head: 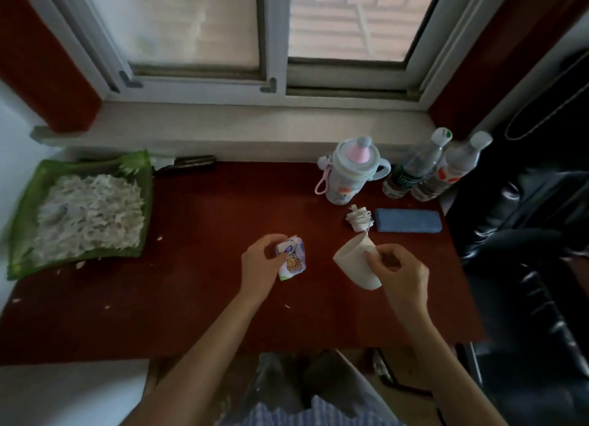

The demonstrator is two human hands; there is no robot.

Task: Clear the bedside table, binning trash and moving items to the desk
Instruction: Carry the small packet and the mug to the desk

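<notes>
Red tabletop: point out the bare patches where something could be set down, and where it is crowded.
Bare: the middle of the tabletop between the green tray and the kids' flask, and the near strip before both hands. Crowded: the back right corner, with flask, two water bottles, blue case and crumpled paper.

Free room and obstacles on the desk [197, 266]. Open surface spans the middle, between the green tray [22, 234] at the left edge and the two hands. At the right rear stand a sippy bottle [350, 173] and two water bottles [414, 170], with a crumpled paper wad [359, 218] and blue case [408, 220] just before them. A black chair [526, 266] bounds the right side.
</notes>
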